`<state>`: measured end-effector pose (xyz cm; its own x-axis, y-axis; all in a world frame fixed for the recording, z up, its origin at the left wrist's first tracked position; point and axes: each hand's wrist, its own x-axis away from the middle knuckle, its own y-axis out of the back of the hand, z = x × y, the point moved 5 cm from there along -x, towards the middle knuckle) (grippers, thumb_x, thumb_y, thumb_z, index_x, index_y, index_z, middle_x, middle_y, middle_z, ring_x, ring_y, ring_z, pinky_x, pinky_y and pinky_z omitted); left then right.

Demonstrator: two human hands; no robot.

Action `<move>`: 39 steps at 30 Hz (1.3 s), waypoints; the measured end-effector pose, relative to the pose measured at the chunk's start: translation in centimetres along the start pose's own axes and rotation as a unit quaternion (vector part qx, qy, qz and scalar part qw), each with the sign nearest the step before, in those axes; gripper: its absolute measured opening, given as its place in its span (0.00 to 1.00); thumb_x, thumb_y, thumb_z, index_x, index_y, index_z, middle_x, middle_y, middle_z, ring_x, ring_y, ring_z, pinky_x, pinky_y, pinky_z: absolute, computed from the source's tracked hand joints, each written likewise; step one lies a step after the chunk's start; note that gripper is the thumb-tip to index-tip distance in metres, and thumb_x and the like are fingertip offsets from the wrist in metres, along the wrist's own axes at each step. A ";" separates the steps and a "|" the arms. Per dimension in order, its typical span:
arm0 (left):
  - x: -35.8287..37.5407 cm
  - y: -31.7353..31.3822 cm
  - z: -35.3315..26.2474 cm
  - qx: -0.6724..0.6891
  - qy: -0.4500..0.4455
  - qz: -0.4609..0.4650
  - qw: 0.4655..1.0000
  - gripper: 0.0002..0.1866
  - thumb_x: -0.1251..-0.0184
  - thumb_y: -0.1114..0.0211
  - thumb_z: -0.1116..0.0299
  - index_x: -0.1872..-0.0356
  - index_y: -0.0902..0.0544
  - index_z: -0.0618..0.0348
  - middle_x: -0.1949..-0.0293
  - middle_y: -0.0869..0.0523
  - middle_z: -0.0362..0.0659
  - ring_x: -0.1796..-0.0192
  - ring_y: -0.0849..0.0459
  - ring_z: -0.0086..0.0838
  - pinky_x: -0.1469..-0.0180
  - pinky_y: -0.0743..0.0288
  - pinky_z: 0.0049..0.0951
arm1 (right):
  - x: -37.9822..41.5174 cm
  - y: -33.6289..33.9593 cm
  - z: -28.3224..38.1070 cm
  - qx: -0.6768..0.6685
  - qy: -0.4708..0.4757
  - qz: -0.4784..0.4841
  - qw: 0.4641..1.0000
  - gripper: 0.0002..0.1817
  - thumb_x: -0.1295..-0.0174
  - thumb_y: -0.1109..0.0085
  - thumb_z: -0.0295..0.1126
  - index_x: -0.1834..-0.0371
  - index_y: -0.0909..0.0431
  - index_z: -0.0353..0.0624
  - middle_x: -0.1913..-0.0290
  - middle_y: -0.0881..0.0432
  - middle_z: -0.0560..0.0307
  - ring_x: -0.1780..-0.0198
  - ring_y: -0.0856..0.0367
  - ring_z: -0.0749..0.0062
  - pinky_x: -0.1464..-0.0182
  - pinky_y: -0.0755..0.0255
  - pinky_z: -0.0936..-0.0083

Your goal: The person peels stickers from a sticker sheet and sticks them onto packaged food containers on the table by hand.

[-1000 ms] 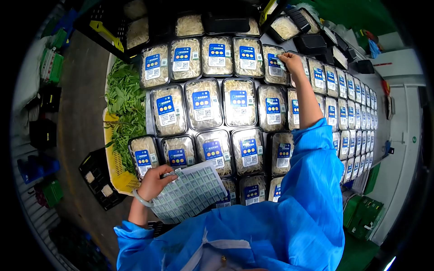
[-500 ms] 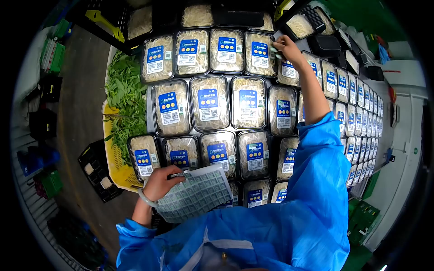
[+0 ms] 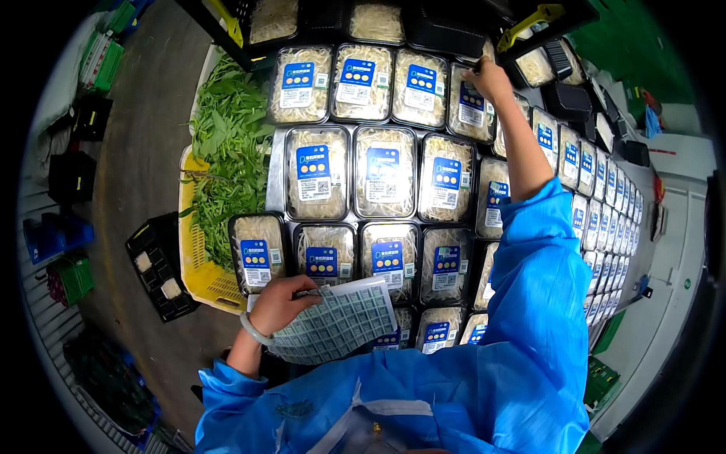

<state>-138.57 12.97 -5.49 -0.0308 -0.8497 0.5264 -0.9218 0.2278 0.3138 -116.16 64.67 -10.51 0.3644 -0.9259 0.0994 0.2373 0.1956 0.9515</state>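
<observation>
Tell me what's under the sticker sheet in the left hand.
The sticker sheet, held by the left hand, overlaps sealed sprout trays in the near rows. Their blue labels show at its edges; whatever lies beneath its middle is covered.

A single head-worn camera looks forward and steeply down from above the person's chest, through a fisheye lens that bends the edges and leaves dark corners. It sits close over the table [image 3: 276, 174], so the sealed sprout trays [image 3: 386, 172] fill the middle, with the blue sleeves [image 3: 529, 303] at the bottom. The left edge takes in the floor [image 3: 144, 151] and the yellow crate of greens [image 3: 198, 265]; no second view overlaps.
</observation>
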 end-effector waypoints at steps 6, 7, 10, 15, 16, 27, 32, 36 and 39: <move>0.0 -0.7 1.5 0.030 -0.016 0.007 0.999 0.11 0.41 0.26 0.68 0.63 0.16 0.62 0.73 0.18 0.43 0.72 0.22 0.25 0.67 0.29 0.28 | -0.7 -3.7 7.2 -0.237 0.077 0.072 0.966 0.12 0.43 0.35 0.26 0.59 0.28 0.41 0.70 0.19 0.54 0.65 0.19 0.64 0.59 0.26 0.67; 0.1 -0.7 1.5 0.034 -0.018 0.005 0.999 0.11 0.40 0.26 0.68 0.63 0.17 0.62 0.73 0.18 0.43 0.72 0.22 0.25 0.67 0.29 0.27 | -1.1 -4.1 7.7 -0.181 0.085 0.060 0.978 0.12 0.43 0.36 0.26 0.58 0.28 0.41 0.66 0.17 0.51 0.62 0.18 0.59 0.57 0.25 0.65; 0.5 -0.5 2.2 0.041 -0.006 0.003 0.999 0.11 0.40 0.26 0.67 0.62 0.17 0.62 0.72 0.17 0.43 0.71 0.21 0.25 0.66 0.27 0.27 | -1.8 -4.9 9.4 -0.018 0.077 0.056 0.995 0.15 0.43 0.43 0.25 0.52 0.26 0.41 0.52 0.15 0.41 0.49 0.17 0.42 0.50 0.24 0.55; 0.9 -0.9 3.1 0.042 -0.003 0.010 0.999 0.12 0.40 0.26 0.65 0.62 0.16 0.62 0.70 0.15 0.44 0.69 0.19 0.27 0.64 0.25 0.27 | -1.2 -3.5 11.8 0.154 0.052 0.023 0.986 0.16 0.42 0.42 0.28 0.50 0.23 0.42 0.54 0.14 0.42 0.48 0.16 0.44 0.51 0.20 0.54; 0.8 -1.1 3.5 0.045 -0.002 0.013 0.999 0.12 0.40 0.26 0.65 0.62 0.16 0.62 0.70 0.15 0.44 0.69 0.18 0.27 0.64 0.25 0.28 | -1.2 -2.8 12.1 0.191 0.070 0.017 0.979 0.15 0.42 0.41 0.30 0.51 0.22 0.41 0.54 0.14 0.41 0.49 0.16 0.44 0.52 0.20 0.53; 0.9 -0.6 2.0 0.063 -0.093 -0.012 0.994 0.11 0.40 0.27 0.65 0.63 0.16 0.60 0.68 0.14 0.46 0.66 0.15 0.36 0.62 0.24 0.31 | -3.9 -7.8 20.6 -0.283 0.136 0.162 0.936 0.09 0.47 0.38 0.21 0.61 0.21 0.38 0.67 0.15 0.51 0.64 0.16 0.65 0.60 0.23 0.71; 1.9 1.0 1.1 0.028 -0.098 -0.038 0.994 0.10 0.40 0.28 0.64 0.64 0.16 0.59 0.68 0.14 0.47 0.64 0.15 0.40 0.62 0.24 0.35 | -3.4 -6.4 22.6 0.119 0.153 0.019 0.981 0.20 0.44 0.37 0.33 0.47 0.19 0.45 0.53 0.14 0.41 0.47 0.16 0.50 0.47 0.22 0.59; 2.1 3.9 0.9 -0.005 -0.115 -0.114 0.987 0.08 0.37 0.32 0.64 0.63 0.17 0.57 0.69 0.15 0.47 0.65 0.16 0.45 0.63 0.25 0.40 | 1.9 -4.2 26.5 0.016 0.228 0.117 0.967 0.28 0.44 0.30 0.55 0.58 0.21 0.39 0.60 0.14 0.45 0.53 0.15 0.57 0.55 0.23 0.65; 1.4 5.9 1.3 0.015 -0.079 -0.152 0.985 0.08 0.37 0.32 0.64 0.64 0.18 0.57 0.69 0.15 0.48 0.66 0.16 0.45 0.63 0.25 0.41 | 15.8 -3.2 31.1 -0.263 0.290 0.440 0.808 0.19 0.35 0.35 0.47 0.54 0.21 0.42 0.57 0.18 0.58 0.55 0.22 0.73 0.52 0.27 0.73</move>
<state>-144.58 12.50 -3.87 0.1899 -0.9406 0.2813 -0.9092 -0.0603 0.4120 -139.12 39.34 -2.91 0.9254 -0.0767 0.3711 -0.0483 0.9475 0.3162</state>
